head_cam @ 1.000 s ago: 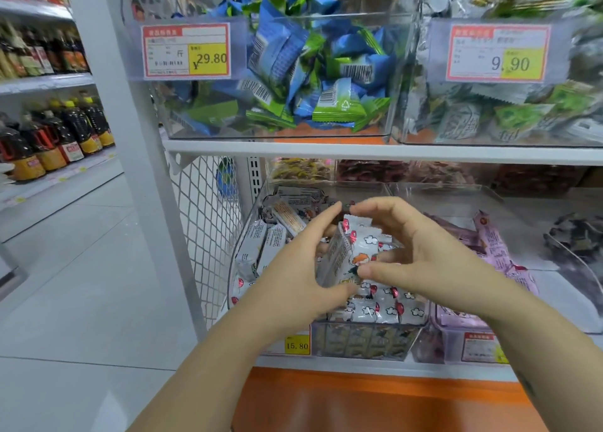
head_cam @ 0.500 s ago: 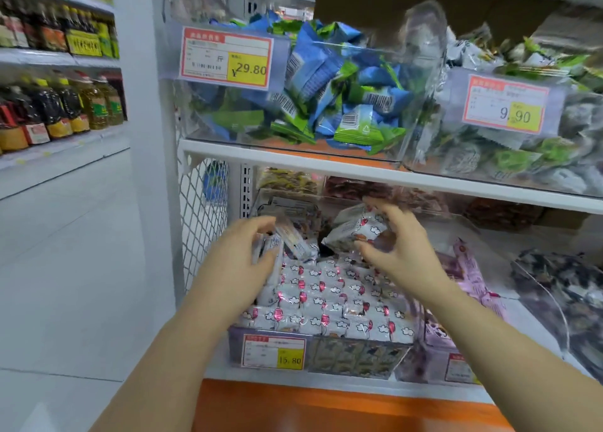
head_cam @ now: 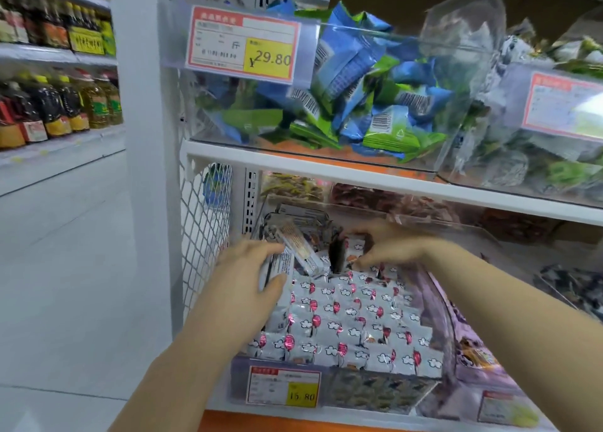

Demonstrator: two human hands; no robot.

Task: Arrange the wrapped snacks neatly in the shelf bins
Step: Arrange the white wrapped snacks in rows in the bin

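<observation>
A clear shelf bin [head_cam: 241, 382] with a 15.80 price tag holds several rows of white wrapped snacks [head_cam: 352, 320] with red and cloud prints, lined up in tiers. My left hand [head_cam: 251, 268] grips a small stack of these snacks [head_cam: 280, 267] at the bin's left side. My right hand [head_cam: 388, 247] reaches into the back of the bin, its fingertips down on a snack [head_cam: 354, 257] at the rear row. A loose snack [head_cam: 301, 249] lies tilted between the two hands.
The shelf board [head_cam: 326, 167] above carries a clear bin of blue and green packets [head_cam: 359, 82] tagged 29.80. A bin of pink packets [head_cam: 473, 356] sits to the right. White wire mesh [head_cam: 204, 236] closes the left side. Oil bottles [head_cam: 58, 105] line the far aisle.
Both hands have moved deeper into the bin. The right hand has lowered its snack toward the rear row, and the left hand has closed round a stack at the left.
</observation>
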